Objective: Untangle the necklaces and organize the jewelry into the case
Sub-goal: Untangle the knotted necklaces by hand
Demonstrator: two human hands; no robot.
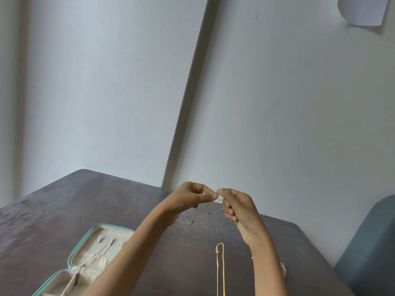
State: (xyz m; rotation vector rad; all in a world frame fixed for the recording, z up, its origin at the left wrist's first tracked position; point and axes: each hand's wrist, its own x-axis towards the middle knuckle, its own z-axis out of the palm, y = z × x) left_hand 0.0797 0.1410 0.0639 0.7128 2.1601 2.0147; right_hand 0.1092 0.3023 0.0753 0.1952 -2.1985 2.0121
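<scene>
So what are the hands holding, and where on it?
Both hands, left and right, pinch a thin necklace at its upper chain, near the clasp end; its pendant hangs below.

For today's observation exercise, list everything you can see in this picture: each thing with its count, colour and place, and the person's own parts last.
Thin necklace: one, rose-gold with a small bead, held in the air between both hands.
Gold chain: one, yellow gold, lying on the table between the forearms.
Jewelry case: one, teal outside, cream inside, open at lower left.
Table: one, dark brown.
Chair: one, grey-blue, right edge.
Paper: one, white, on the wall, top right.
Left hand: pinches the thin necklace.
Right hand: pinches the thin necklace.
</scene>
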